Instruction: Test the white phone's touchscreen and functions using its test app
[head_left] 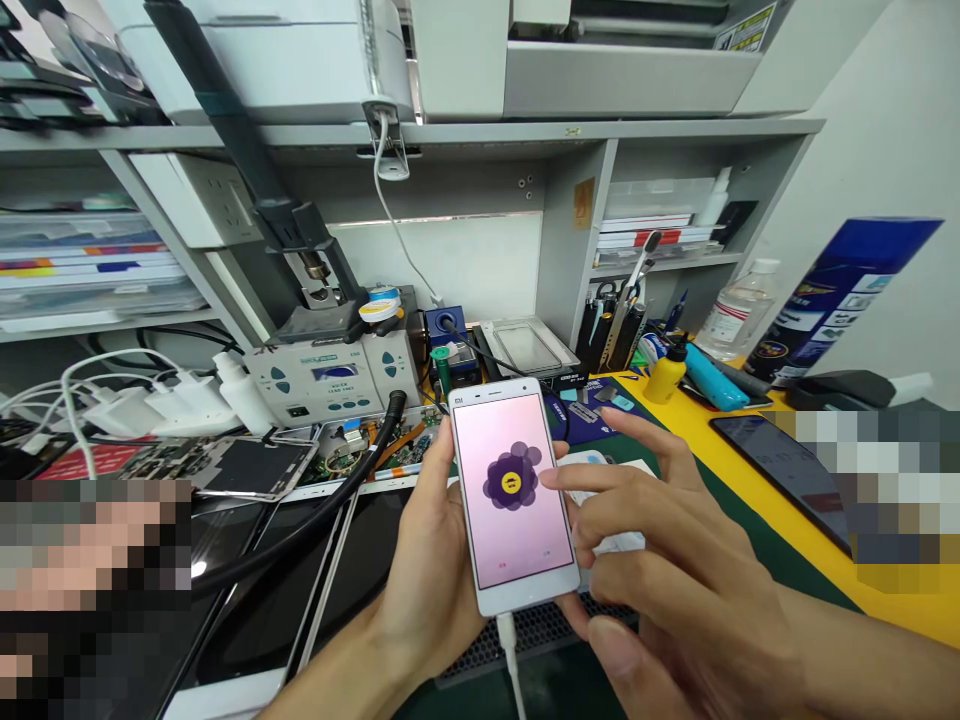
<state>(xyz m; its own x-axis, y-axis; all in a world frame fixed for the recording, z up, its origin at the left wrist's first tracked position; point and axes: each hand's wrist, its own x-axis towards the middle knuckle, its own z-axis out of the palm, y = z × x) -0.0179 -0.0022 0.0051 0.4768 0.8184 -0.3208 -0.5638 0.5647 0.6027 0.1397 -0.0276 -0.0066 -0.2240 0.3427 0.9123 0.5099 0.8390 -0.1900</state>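
One white phone is held above the worktop, screen facing the person. Its long axis runs away from them, the top leaning slightly left; the bottom, with one white cable plugged in, points toward them. The left hand has its grip pinching the phone by both edges. The right hand has its grip spread, one fingertip over the screen's right side; contact cannot be told. One black hose curves leftward; one dark phone lies right.
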